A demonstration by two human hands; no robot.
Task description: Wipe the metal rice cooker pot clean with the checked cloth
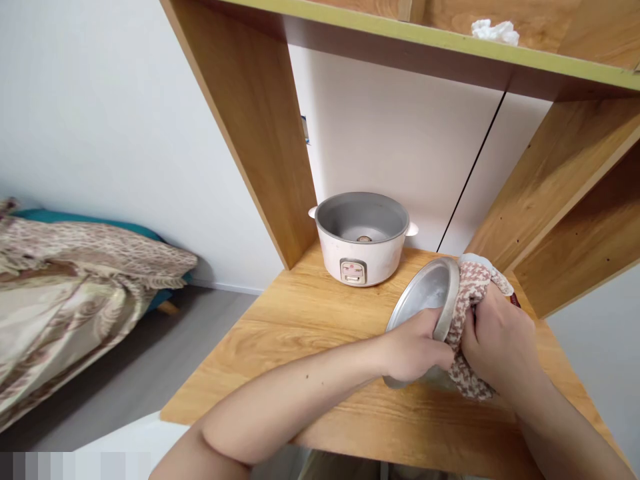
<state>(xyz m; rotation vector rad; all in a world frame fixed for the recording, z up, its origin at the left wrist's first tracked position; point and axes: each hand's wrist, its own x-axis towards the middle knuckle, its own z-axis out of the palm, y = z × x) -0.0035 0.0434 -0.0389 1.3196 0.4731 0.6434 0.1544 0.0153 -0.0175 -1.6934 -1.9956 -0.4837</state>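
My left hand [417,350] grips the rim of a round metal lid [425,293], held tilted on edge above the wooden desk [300,327]. My right hand [500,343] presses a red-and-white patterned cloth [470,287] against the lid's right side. Behind them an open white rice cooker [363,240] stands on the desk, its grey inner cavity showing and no lid on it.
A wooden side panel [260,127] rises left of the cooker and a shelf [450,40] runs overhead with a crumpled white tissue [495,31]. Slanted wooden shelves [575,200] are to the right. A bed with patterned bedding [75,287] lies far left.
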